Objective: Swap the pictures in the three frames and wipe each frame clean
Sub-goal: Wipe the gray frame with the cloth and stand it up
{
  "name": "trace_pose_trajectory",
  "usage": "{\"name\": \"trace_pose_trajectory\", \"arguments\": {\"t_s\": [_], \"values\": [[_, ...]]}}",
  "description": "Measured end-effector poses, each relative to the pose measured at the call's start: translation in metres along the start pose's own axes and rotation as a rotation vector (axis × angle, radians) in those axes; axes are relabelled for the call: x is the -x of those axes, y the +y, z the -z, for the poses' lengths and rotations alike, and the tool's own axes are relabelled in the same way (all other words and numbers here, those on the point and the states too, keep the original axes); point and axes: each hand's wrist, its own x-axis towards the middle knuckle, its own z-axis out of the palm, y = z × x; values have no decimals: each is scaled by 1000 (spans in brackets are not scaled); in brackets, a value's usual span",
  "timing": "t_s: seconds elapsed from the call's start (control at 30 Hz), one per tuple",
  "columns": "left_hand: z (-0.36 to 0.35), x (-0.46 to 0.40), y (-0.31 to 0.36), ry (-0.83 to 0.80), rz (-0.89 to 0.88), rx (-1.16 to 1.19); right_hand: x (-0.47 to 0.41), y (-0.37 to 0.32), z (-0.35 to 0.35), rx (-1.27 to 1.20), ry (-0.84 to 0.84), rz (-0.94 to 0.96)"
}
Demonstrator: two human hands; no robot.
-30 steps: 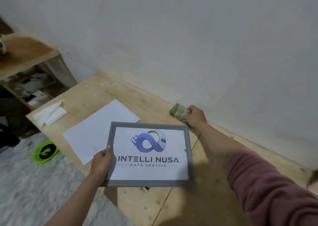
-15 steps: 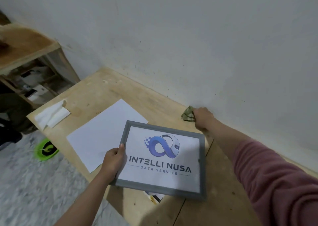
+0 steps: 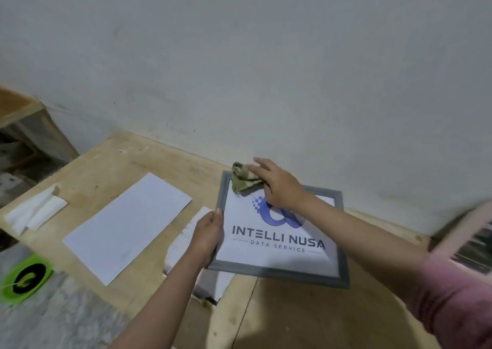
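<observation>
The head view looks down at a wooden table [image 3: 165,162] set against a pale wall [image 3: 266,69].

The left hand [image 3: 207,235] grips the left edge of a grey picture frame [image 3: 279,270], thumb on the front of the border and fingers curled under it. The frame shows a white print [image 3: 277,239] with a blue looped logo and the words "INTELLI NUSA DATA SERVICE". Whether the frame lies flat on the wood or is lifted a little at the gripped side cannot be told.

The right hand [image 3: 278,186] sits over the frame's far left corner, just beyond the left hand. It holds a crumpled green cloth [image 3: 243,179] against the glass there; the fingers look fairly straight over the cloth, with the fingertips toward the wall, though the thumb is hidden. The cloth bunches out to the left of the right hand and overlaps the top border of the frame. The right forearm crosses the upper right part of the frame, and a pink sleeve [image 3: 452,295] covers the arm nearer the camera.

Under the left hand and wrist lies a white sheet [image 3: 183,239], partly tucked beneath the frame. Left of the left hand lies a larger blank white paper [image 3: 125,226], and well beyond it, near the table's left edge, a folded white tissue [image 3: 34,210]. On the floor, left of the left forearm, sits a green and black round object [image 3: 25,278]. To the right of the right arm a blurred pale object [image 3: 463,231] shows at the table's end.
</observation>
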Motion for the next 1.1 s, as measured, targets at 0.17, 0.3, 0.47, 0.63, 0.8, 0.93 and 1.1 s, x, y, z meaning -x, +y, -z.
{"name": "trace_pose_trajectory", "arguments": {"t_s": [0.17, 0.3, 0.47, 0.63, 0.8, 0.93, 1.1], "values": [[-52, 27, 9, -3, -119, -32, 41, -14, 4, 73, -22, 3], [-84, 50, 19, -8, -131, 97, 85, -20, 14, 84, -58, 68], [-115, 73, 14, 7, -178, 174, 131, -8, 29, 37, 4, 61], [-142, 95, 15, -93, 7, 381, 179, 5, 40, 93, -34, 131], [-155, 115, 26, -94, 81, 453, 219, 3, 38, 116, -87, 241], [-166, 119, 25, 20, -125, 270, 237, 6, 46, 118, -104, 289], [-179, 118, 31, 53, -84, 299, 260, 26, 63, 133, -88, 332]]}}
